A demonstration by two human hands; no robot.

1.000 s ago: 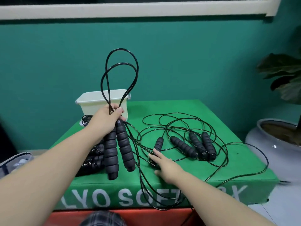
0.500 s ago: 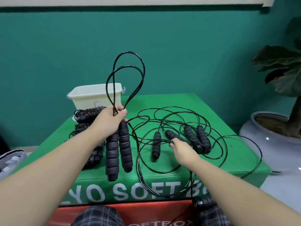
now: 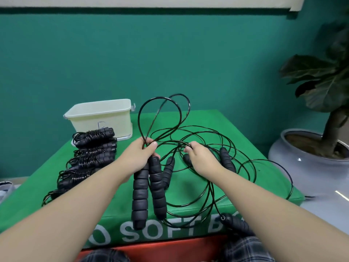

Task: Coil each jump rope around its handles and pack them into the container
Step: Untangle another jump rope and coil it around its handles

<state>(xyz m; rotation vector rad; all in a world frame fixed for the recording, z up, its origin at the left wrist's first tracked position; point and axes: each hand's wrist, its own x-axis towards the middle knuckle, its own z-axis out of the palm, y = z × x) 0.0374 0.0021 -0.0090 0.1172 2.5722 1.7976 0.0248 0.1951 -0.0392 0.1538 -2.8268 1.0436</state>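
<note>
At the grip, centre of view: left hand (image 3: 138, 157) is clenched round the top ends of 2 black foam handles (image 3: 149, 191) and pinches the folded cord against them; the handles hang side by side, tips pointing toward 6 o'clock, over the front edge of the green box.
Cord loops: 2 loops (image 3: 160, 118) rise from the left fist toward 12 o'clock, standing in the air in front of the teal wall.
Right hand: right hand (image 3: 202, 157) sits at 3 o'clock of the left, knuckles up, fingers curled and pinching a black cord strand (image 3: 170, 141) that runs across between the 2 hands.
Loose ropes: a tangle of uncoiled cord (image 3: 226, 148) lies on the green top around and to 3 o'clock of the right hand; 1 handle (image 3: 168, 171) lies just beside the held pair, another handle (image 3: 227, 161) shows at 3 o'clock of the right hand, a third peeks from under its fingers.
Hanging handle: 1 handle (image 3: 236, 225) dangles over the front face at 5 o'clock, near the right forearm.
Finished ropes: a row of coiled jump ropes (image 3: 88, 157) lies at 9 o'clock of the left hand, running from near the container toward 7 o'clock.
Container: cream plastic container (image 3: 103, 118) stands at 11 o'clock on the back left of the top; its inside is not visible.
Surface: green box (image 3: 188, 186) with white lettering on its front.
Surroundings: potted plant (image 3: 321, 120) at 3 o'clock, off the box.
</note>
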